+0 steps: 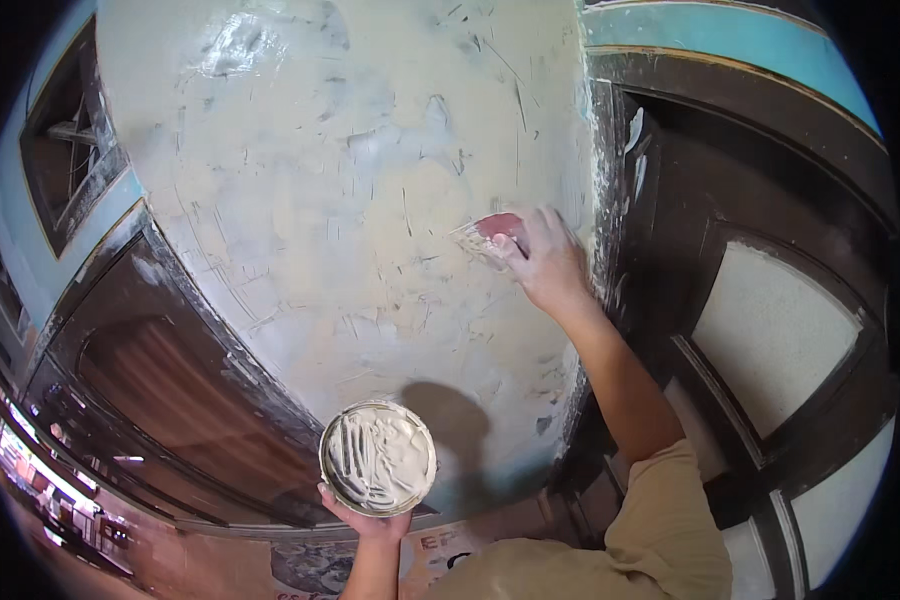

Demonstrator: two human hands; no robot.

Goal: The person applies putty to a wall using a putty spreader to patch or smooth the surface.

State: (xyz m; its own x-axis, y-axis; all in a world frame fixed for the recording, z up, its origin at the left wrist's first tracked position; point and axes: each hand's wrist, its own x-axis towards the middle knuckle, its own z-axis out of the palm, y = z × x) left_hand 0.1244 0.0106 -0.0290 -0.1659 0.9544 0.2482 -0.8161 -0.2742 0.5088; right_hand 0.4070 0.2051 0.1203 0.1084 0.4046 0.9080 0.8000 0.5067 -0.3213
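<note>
My right hand (548,262) grips a red putty knife (500,225), its blade smeared with pale putty and laid against the wall (300,200). Thumb and fingers close round the tool near the wall's right edge. Low in front of me, my left hand (370,522) holds up a round tub (378,458) from beneath. Cream putty with grooves and ridges shows inside it. The wall is patchy cream and grey, with dark scratches and streaks across it.
A dark brown door (750,180) with a pale panel stands right of the wall. To the left is a dark-framed window (170,370) with a curtain-like reddish surface. Light blue paint (740,40) runs above the door. Printed sheets (310,565) lie below.
</note>
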